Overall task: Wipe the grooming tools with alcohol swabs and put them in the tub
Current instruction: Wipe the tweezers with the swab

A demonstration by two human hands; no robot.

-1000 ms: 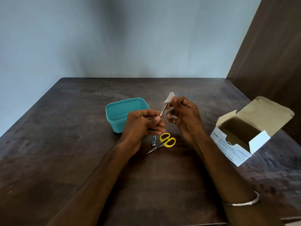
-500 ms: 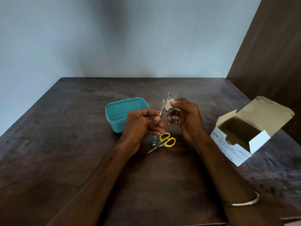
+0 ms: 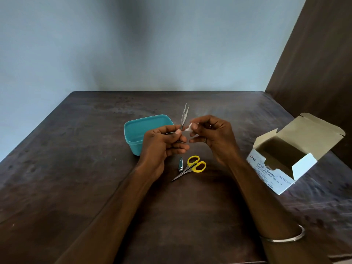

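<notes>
Looking down from a head-worn camera, we see two bare forearms reaching forward over a dark wooden table point(image 3: 95, 187), the hands meeting just above its middle. Our left hand point(image 3: 162, 143) has its thumb and fingers curled around the lower end of a pair of metal tweezers point(image 3: 185, 117), which stand nearly upright with the tips pointing up and away from us. Our right hand point(image 3: 213, 136) pinches a small white alcohol swab point(image 3: 189, 128) between thumb and fingertips, and the swab sits against the tweezers just above the left thumb. The hands are close together, nearly touching at the fingertips. A thin ring shows on one right finger, and a metal bangle point(image 3: 283, 238) circles the right wrist.

Just behind the left hand stands a teal plastic tub point(image 3: 137, 128), open at the top; the part of its inside we can see holds nothing, though the hand covers its near corner. On the table, just on our side of the hands, lie a small nail clipper point(image 3: 180, 164) and yellow-handled scissors point(image 3: 191, 167), side by side and touching or nearly so, the scissor blades pointing toward our left. Well off to the right sits a white cardboard box point(image 3: 270, 174) printed "Alcohol Swabs", its lid flipped open.

Beyond the table is a pale blue-grey wall point(image 3: 133, 44), with a dark brown panel point(image 3: 323, 63) rising at the right.
</notes>
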